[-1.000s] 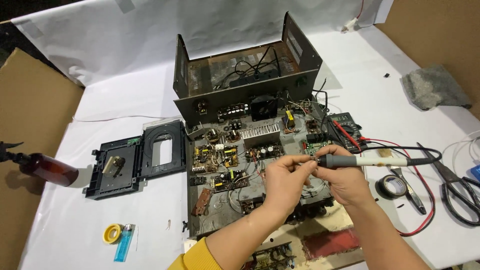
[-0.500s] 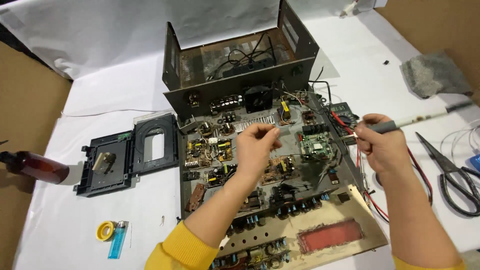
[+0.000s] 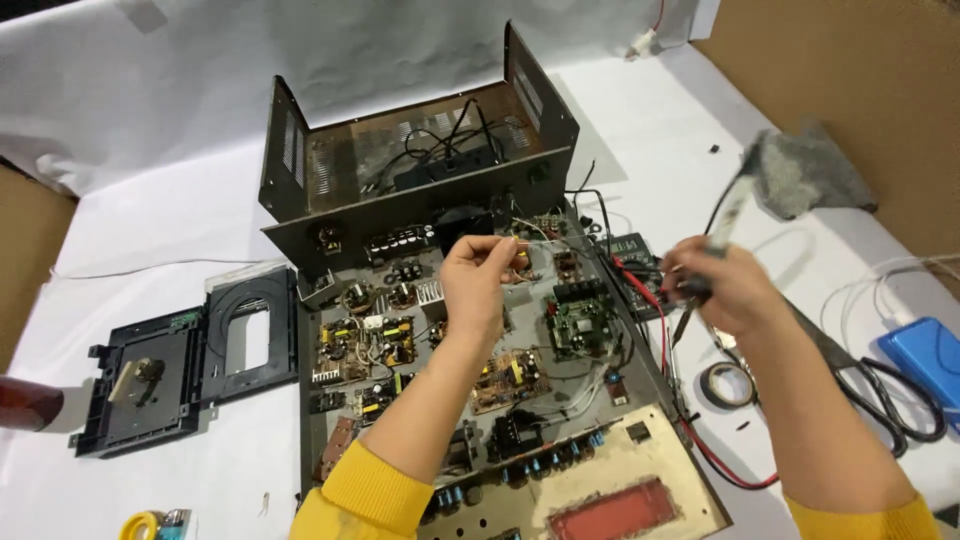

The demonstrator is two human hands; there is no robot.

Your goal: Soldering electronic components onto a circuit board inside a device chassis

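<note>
White cloth [image 3: 180,215] covers the bench, with brown cardboard [image 3: 850,90] at its far right corner; from the head camera, the only view I have, I look down on an opened grey metal chassis packed with small green and brown circuit boards [image 3: 470,400], its black perforated cover [image 3: 420,170] tipped up behind it; my left hand [image 3: 480,275] hovers over the middle boards, fingertips pressed together in a pinch on a thin pale wire [image 3: 530,232] that runs toward the back of the chassis; my right hand [image 3: 715,290] is closed around a pen-shaped soldering tool with a pale handle [image 3: 728,215], blurred, held above the right edge of the chassis, just over a small black meter with red leads [image 3: 640,272]; I cannot tell where its tip points.

Risk, as I judge it: the tool is blurred with motion near the red leads and the loose pale cables [image 3: 880,290], so a hot tip could scorch insulation or my own left fingers; a tug on the pinched wire could tear it from its joint; the roll of black tape [image 3: 727,385] and black-handled scissors [image 3: 890,395] lie under my right forearm, easy to sweep aside; a blue rectangular case [image 3: 925,360] sits at the right edge; a black plastic disc tray frame [image 3: 185,360] lies well to the left, clear of trouble.
</note>
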